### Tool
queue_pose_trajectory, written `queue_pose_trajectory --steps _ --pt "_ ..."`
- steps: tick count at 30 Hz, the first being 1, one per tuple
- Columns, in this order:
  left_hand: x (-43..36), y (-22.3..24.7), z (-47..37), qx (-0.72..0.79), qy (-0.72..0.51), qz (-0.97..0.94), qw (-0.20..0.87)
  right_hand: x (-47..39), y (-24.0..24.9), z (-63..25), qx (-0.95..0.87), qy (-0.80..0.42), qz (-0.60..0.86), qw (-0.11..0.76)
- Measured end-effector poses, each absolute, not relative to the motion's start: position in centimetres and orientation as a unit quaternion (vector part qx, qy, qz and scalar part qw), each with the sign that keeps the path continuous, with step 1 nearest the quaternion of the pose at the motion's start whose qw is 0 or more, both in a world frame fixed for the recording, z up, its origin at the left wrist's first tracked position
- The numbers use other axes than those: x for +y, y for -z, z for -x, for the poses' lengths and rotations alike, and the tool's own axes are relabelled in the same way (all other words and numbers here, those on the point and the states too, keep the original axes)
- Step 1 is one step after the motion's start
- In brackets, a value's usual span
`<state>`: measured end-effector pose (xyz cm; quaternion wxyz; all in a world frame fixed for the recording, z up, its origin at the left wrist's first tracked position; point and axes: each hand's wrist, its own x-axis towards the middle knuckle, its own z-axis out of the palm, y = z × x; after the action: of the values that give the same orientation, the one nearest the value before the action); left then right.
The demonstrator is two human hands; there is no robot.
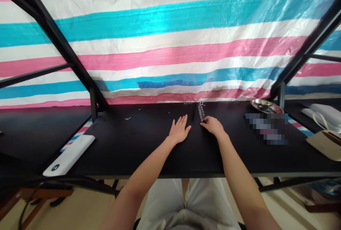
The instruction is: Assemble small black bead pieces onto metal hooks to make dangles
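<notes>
A strand of pale grey, rounded bead-like pieces (201, 112) runs toward the back edge of the black table (119, 151). Thin white threads show at its far end. My right hand (214, 126) is at the near end of the strand, thumb and forefinger closed around its tip. Flat on the tabletop, just left of the strand, rests my left hand (179, 130), fingers spread and holding nothing. Between the hands and the back edge lies a thin dark strip (194, 112), too dim to make out. A short row of small pieces (188, 103) sits at the back edge.
White thread scraps (128, 118) lie on the left. A white device with a round display (69, 156) is at the left edge. To the right are a shiny metal plate (266, 106) and a blurred-out object (266, 128). Striped plastic sheeting (170, 52) hangs behind black frame posts.
</notes>
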<state>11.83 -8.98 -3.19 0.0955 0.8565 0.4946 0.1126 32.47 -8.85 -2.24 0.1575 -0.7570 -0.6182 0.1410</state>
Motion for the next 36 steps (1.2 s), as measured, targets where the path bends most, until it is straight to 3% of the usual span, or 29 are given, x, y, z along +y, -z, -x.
queue_pose_trajectory --steps 11,25,36 --pt "-7.2 3.3 -14.1 0.49 -0.118 -0.857 0.107 -8.8 2.2 -32.2 -0.618 -0.136 0.756 0.167" --pt "-7.5 1.4 -15.3 0.508 -0.184 -0.841 0.033 -8.8 2.2 -31.9 -0.603 -0.119 0.77 0.173" --pt "-7.3 1.1 -11.5 0.501 -0.308 -0.788 0.181 -8.5 2.6 -31.5 -0.593 -0.112 0.776 0.184"
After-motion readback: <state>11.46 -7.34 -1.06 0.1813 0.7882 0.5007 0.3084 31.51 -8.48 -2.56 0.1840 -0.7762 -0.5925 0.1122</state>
